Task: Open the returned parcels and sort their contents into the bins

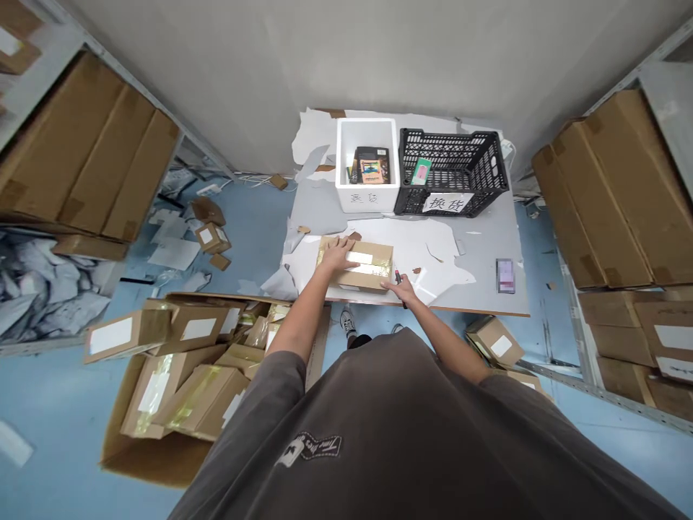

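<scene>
A taped cardboard box [373, 279] with a white label lies at the front edge of the table. My left hand [338, 254] rests flat on the box's left part, fingers spread. At the box's right end, my right hand [401, 287] is closed around a black and red utility knife [398, 276], whose thin tip points away from me. The thumb of this hand is by the box's front right corner. Part of the knife's handle is hidden by the fingers.
Behind the box stand a white foam bin [368, 198] with packets and a black plastic crate [487, 198] holding a green item. A phone [505, 276] lies at right on the table [487, 238]. A large carton [122, 440] of taped boxes is on the floor at left; shelves flank both sides.
</scene>
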Demonstrator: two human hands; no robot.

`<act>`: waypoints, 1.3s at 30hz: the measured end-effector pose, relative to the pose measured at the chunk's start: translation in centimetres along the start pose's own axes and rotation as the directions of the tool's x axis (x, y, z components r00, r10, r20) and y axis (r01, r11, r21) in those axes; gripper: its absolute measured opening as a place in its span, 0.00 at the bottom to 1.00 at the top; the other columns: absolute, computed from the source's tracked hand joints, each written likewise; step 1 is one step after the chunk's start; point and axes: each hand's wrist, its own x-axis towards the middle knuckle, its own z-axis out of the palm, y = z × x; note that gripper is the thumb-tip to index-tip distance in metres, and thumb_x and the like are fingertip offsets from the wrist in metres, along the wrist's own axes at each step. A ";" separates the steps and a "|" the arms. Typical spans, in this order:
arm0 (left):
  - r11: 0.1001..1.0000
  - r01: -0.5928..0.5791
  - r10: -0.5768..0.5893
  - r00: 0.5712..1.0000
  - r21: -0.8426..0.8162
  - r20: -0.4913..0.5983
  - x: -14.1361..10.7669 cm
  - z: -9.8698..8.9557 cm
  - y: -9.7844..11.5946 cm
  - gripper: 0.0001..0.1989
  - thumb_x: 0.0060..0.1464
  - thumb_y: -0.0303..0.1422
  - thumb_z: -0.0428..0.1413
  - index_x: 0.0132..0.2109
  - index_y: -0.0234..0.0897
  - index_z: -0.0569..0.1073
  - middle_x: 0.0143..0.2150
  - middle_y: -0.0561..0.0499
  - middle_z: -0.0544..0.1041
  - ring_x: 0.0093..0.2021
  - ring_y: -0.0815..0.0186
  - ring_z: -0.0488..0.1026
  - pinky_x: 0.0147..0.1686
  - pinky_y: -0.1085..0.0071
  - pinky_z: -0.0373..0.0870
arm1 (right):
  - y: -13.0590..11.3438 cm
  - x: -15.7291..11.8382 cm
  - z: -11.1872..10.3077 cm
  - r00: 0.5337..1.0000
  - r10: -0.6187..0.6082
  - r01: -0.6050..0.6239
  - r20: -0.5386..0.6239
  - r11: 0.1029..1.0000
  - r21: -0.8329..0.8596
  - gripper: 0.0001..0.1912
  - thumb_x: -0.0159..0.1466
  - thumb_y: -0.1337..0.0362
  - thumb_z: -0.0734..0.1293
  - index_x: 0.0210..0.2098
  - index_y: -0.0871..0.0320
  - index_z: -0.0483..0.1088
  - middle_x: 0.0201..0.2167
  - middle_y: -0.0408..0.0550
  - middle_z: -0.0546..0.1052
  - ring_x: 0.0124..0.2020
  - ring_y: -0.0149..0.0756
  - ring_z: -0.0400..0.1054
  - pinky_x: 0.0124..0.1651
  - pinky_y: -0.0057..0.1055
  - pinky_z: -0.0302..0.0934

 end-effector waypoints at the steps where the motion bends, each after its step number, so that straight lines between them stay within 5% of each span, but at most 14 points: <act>1: 1.000 0.013 -0.013 1.000 -0.007 -0.004 -0.5 0.0 -0.9 0.52 0.63 0.57 0.62 0.85 0.46 0.54 0.88 0.39 0.49 0.87 0.38 0.42 0.81 0.34 0.47 | -0.5 0.3 1.2 0.999 0.046 -0.046 -0.029 0.999 -0.015 0.26 0.67 0.43 0.72 0.55 0.50 0.63 0.46 0.50 0.80 0.47 0.50 0.75 0.43 0.38 0.70; 4: 0.996 0.090 -0.092 0.993 -0.024 -0.069 -2.5 0.7 -3.0 0.46 0.66 0.54 0.60 0.84 0.44 0.58 0.87 0.38 0.53 0.86 0.40 0.49 0.81 0.40 0.51 | -2.5 3.0 2.1 0.981 0.110 -0.118 -0.161 0.992 -0.041 0.27 0.66 0.47 0.75 0.55 0.50 0.62 0.52 0.56 0.82 0.49 0.51 0.76 0.46 0.39 0.71; 8: 0.942 0.316 -0.332 0.926 -0.111 -0.180 -6.0 2.8 -3.9 0.42 0.70 0.55 0.58 0.81 0.39 0.63 0.79 0.33 0.65 0.76 0.38 0.62 0.78 0.44 0.59 | -7.3 9.1 0.1 0.966 0.072 -0.101 -0.247 0.989 -0.105 0.32 0.64 0.48 0.80 0.57 0.54 0.64 0.55 0.61 0.82 0.55 0.54 0.77 0.52 0.39 0.71; 13: 0.847 0.461 -0.506 0.853 -0.265 -0.131 -9.1 6.2 -0.1 0.43 0.75 0.58 0.50 0.82 0.32 0.59 0.74 0.28 0.66 0.69 0.39 0.67 0.65 0.50 0.75 | -14.6 16.1 -0.5 0.954 0.018 -0.083 -0.299 0.975 -0.205 0.42 0.62 0.45 0.83 0.63 0.58 0.65 0.60 0.67 0.81 0.62 0.58 0.76 0.60 0.44 0.70; 17: 0.842 0.479 -0.512 0.854 -0.249 -0.088 -9.3 7.2 3.6 0.39 0.78 0.53 0.46 0.81 0.31 0.59 0.73 0.26 0.68 0.67 0.41 0.72 0.61 0.51 0.78 | -17.7 18.6 0.2 0.951 0.009 -0.085 -0.309 0.969 -0.233 0.42 0.63 0.46 0.84 0.64 0.62 0.65 0.61 0.70 0.80 0.64 0.59 0.75 0.63 0.44 0.69; 20: 0.931 0.328 -0.351 0.924 -0.158 -0.149 -9.0 6.2 2.8 0.33 0.76 0.42 0.50 0.81 0.37 0.62 0.76 0.29 0.67 0.71 0.41 0.70 0.63 0.49 0.76 | -17.4 17.9 -0.3 0.960 -0.014 -0.050 -0.281 0.974 -0.219 0.37 0.68 0.46 0.81 0.63 0.62 0.65 0.60 0.69 0.80 0.61 0.52 0.75 0.60 0.40 0.68; 23: 0.998 -0.061 0.058 0.992 -0.027 -0.115 -8.1 4.3 -0.2 0.37 0.68 0.36 0.60 0.80 0.51 0.64 0.84 0.41 0.59 0.80 0.42 0.59 0.71 0.46 0.67 | -14.6 14.4 -1.0 0.964 -0.037 -0.016 -0.263 0.981 -0.195 0.33 0.69 0.44 0.79 0.58 0.58 0.65 0.59 0.64 0.81 0.55 0.46 0.75 0.56 0.36 0.68; 25: 0.969 -0.246 0.247 0.969 0.028 -0.014 -6.8 3.0 -2.0 0.39 0.61 0.36 0.66 0.76 0.58 0.70 0.86 0.47 0.57 0.83 0.39 0.53 0.74 0.45 0.63 | -11.6 10.7 -0.5 0.962 -0.031 -0.021 -0.273 0.982 -0.187 0.34 0.64 0.43 0.81 0.54 0.55 0.65 0.55 0.60 0.83 0.51 0.47 0.76 0.52 0.35 0.68; 28: 0.914 -0.388 0.381 0.921 0.117 0.078 -4.0 1.6 -3.1 0.46 0.45 0.33 0.74 0.71 0.58 0.74 0.84 0.47 0.62 0.82 0.37 0.54 0.73 0.45 0.62 | -6.9 5.2 1.9 0.972 -0.008 -0.030 -0.233 0.986 -0.162 0.33 0.61 0.42 0.82 0.51 0.49 0.64 0.47 0.51 0.83 0.46 0.50 0.77 0.47 0.37 0.70; 31: 0.837 -0.515 0.502 0.857 0.185 0.115 -1.7 1.1 -3.1 0.53 0.29 0.27 0.77 0.67 0.53 0.77 0.77 0.42 0.71 0.80 0.36 0.56 0.72 0.47 0.62 | -4.4 2.8 4.0 0.971 0.073 -0.104 -0.228 0.986 -0.131 0.31 0.61 0.44 0.80 0.52 0.50 0.64 0.46 0.49 0.83 0.49 0.52 0.80 0.48 0.37 0.71; 34: 0.829 -0.520 0.517 0.853 0.207 0.070 -1.0 1.4 -2.8 0.51 0.28 0.28 0.77 0.66 0.47 0.77 0.69 0.38 0.77 0.75 0.36 0.62 0.69 0.49 0.63 | -4.6 4.3 3.5 0.967 0.096 -0.134 -0.234 0.979 -0.152 0.32 0.62 0.46 0.80 0.56 0.52 0.66 0.48 0.52 0.83 0.52 0.53 0.80 0.51 0.39 0.72; 39: 0.934 -0.288 0.315 0.944 0.214 -0.104 -2.1 2.7 -0.4 0.50 0.40 0.38 0.77 0.71 0.39 0.74 0.64 0.31 0.75 0.66 0.37 0.68 0.74 0.42 0.53 | -8.1 11.0 -0.8 0.969 0.019 -0.089 -0.247 0.958 -0.273 0.37 0.60 0.47 0.84 0.60 0.54 0.67 0.55 0.58 0.83 0.57 0.56 0.79 0.56 0.42 0.73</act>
